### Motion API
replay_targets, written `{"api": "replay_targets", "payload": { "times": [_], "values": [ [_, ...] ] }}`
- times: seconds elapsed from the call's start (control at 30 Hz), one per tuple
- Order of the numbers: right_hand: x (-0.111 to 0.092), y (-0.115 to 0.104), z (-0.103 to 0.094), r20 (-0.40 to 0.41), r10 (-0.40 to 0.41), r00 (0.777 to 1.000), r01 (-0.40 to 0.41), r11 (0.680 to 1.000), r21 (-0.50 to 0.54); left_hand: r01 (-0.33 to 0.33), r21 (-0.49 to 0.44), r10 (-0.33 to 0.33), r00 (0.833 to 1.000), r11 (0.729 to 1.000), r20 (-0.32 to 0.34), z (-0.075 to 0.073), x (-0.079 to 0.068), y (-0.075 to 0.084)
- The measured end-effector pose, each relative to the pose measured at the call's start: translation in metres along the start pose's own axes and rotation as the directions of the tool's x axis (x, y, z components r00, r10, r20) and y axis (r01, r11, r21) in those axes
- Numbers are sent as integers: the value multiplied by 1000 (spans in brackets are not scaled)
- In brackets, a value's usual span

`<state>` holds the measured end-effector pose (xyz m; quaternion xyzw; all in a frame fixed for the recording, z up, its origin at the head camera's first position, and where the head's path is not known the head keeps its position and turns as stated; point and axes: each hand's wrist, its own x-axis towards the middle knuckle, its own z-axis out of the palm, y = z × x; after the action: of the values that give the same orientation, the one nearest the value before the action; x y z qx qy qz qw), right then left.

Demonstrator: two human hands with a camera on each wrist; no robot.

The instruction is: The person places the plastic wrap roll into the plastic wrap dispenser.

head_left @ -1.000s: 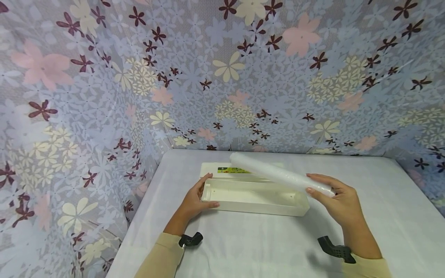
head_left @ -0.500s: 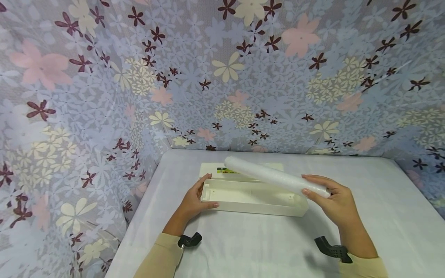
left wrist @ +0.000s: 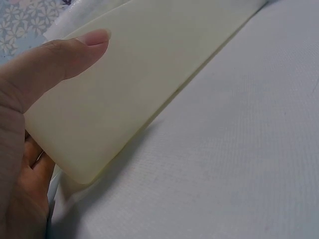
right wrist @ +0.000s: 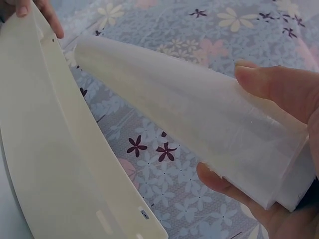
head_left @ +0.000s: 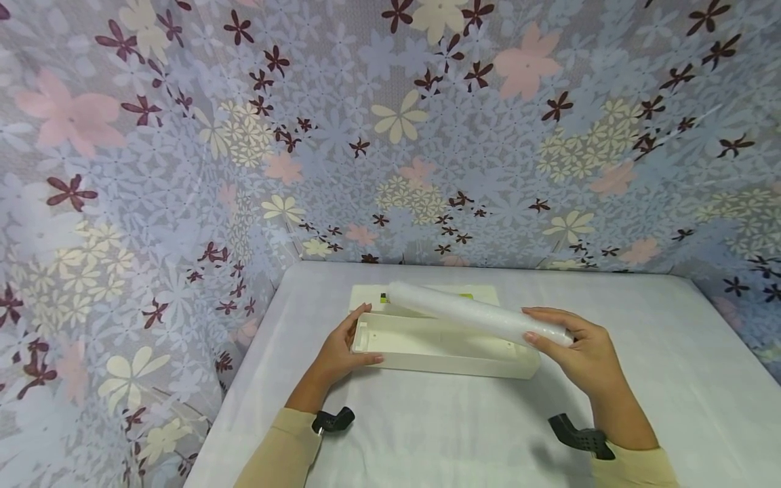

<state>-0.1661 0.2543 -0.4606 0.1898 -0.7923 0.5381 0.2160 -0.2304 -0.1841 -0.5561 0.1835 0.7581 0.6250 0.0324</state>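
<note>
A long cream plastic box [head_left: 451, 364] stands on the table with its hollow side up. My left hand [head_left: 337, 349] grips its left end, thumb on the front wall and fingers round the end; the left wrist view shows that thumb [left wrist: 75, 55] flat against the wall. A roll of clear plastic film [head_left: 470, 313] slants above the box, its far end up and to the left. My right hand [head_left: 579, 346] holds the roll near its right end, between thumb and fingers, as the right wrist view also shows of the film roll [right wrist: 174, 104].
Behind the box lies its cream lid [head_left: 366, 296], with a green and yellow label [head_left: 466, 296] mostly covered by the roll. White cloth [head_left: 439, 427] covers the table. A floral curtain [head_left: 403, 169] hangs along the back and left side.
My right hand has moved a little left with the film roll, and the roll's far end has come lower and further left. The left hand and the box stay almost in place.
</note>
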Motion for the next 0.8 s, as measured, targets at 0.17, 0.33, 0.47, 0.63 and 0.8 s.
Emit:
{"api": "replay_targets", "payload": {
  "times": [0.17,0.33,0.47,0.63,0.8],
  "values": [
    [1,0,1,10,13,1000,-13,1000,-12,-1,12,1,1000,1000,1,0,0,1],
    [1,-3,4,15,38,999,-38,999,6,2,6,-2,1000,1000,4,-1,-1,1],
    [1,-7,6,21,41,999,-41,999,24,-2,-3,2,1000,1000,6,-1,-1,1],
    [2,-9,8,39,44,998,-46,998,45,-6,-5,6,1000,1000,10,-1,-1,2],
    [2,-10,9,45,87,995,-89,994,57,7,3,-7,1000,1000,1,-1,-1,2]
  ]
}}
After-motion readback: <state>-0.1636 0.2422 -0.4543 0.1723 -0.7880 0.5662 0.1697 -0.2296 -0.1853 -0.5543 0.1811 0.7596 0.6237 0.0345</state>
